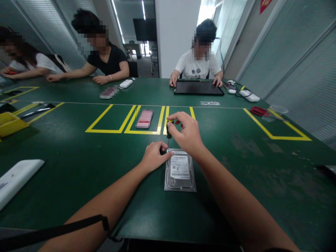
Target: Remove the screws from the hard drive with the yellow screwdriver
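Note:
A silver hard drive [180, 182] with a white label lies flat on the green table in front of me. My right hand [187, 134] is closed around the handle of a small black screwdriver [168, 132] with a yellow-ringed top. The screwdriver stands upright, its thin shaft reaching down to the drive's far left corner. At that same corner, my left hand [155, 155] grips the drive, thumb over the top and fingers curled beside the shaft. Whatever lies under the screwdriver's tip is hidden by my fingers.
Yellow tape outlines cross the green table [223, 210]. A pink phone [145, 119] lies beyond my hands. At left are a white device [18, 180] and a yellow bin [12, 124]. Red cable [259, 111] lies at right. Across sit several people, one holding a black panel [198, 88].

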A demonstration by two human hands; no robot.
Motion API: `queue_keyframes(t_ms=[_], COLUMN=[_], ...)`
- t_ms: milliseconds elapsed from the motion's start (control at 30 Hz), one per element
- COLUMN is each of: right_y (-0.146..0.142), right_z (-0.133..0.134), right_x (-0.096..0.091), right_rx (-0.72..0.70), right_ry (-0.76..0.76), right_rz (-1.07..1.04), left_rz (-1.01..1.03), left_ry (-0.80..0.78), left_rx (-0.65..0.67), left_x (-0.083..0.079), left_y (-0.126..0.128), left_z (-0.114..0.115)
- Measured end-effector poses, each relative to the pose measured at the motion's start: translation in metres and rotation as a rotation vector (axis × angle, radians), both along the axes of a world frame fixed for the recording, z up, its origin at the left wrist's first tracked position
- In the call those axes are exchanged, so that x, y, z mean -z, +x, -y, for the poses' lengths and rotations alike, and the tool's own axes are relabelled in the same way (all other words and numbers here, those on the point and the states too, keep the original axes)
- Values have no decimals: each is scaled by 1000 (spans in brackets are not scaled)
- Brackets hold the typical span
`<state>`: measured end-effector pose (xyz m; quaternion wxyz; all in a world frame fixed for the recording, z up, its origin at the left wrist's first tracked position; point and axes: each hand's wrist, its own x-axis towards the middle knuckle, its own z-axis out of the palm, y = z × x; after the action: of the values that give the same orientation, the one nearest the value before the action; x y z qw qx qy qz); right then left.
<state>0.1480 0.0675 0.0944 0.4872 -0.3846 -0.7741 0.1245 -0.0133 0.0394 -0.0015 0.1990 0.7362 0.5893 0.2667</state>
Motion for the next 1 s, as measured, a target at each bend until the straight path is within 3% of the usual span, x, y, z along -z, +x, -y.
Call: queue_keyframes(t_ms=[467,1000], right_y=[0,4], right_z=[0,-4], right_x=[0,2], right_rx=[-19,-18], right_ry=[27,-111], right_rz=[-8,15], left_rz=[3,-5], left_ry=[2,-1], left_rx=[-4,-5], left_x=[2,2], left_y=[0,0], left_z=[0,0])
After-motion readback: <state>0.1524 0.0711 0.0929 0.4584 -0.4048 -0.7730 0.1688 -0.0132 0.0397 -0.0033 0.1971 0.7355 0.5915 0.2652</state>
